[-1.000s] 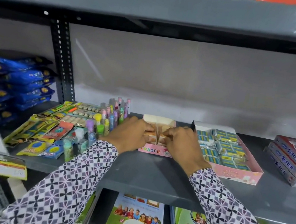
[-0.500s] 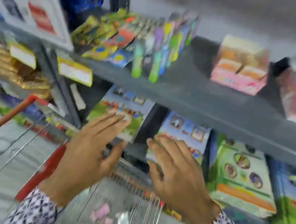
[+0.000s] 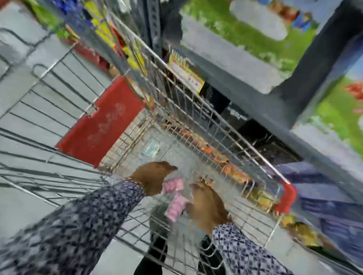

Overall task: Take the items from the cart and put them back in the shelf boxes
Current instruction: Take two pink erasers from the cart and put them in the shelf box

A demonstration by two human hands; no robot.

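Both hands are down inside the cart [image 3: 203, 107]: the left hand [image 3: 153, 176] touches one pink packet [image 3: 172, 185] and the right hand [image 3: 206, 206] touches another pink packet [image 3: 176, 207] just below it (too blurred to tell whether either has closed its grip). The packets sit between the hands, over the wire floor. Beside the cart stands the grey shelf [image 3: 249, 88] with picture books [image 3: 246, 29].

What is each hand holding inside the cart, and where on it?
Both hands are at small pink packs in the wire cart. The left hand touches the upper pack's left end, the right hand the lower one's right side; blur hides whether either grip is closed.
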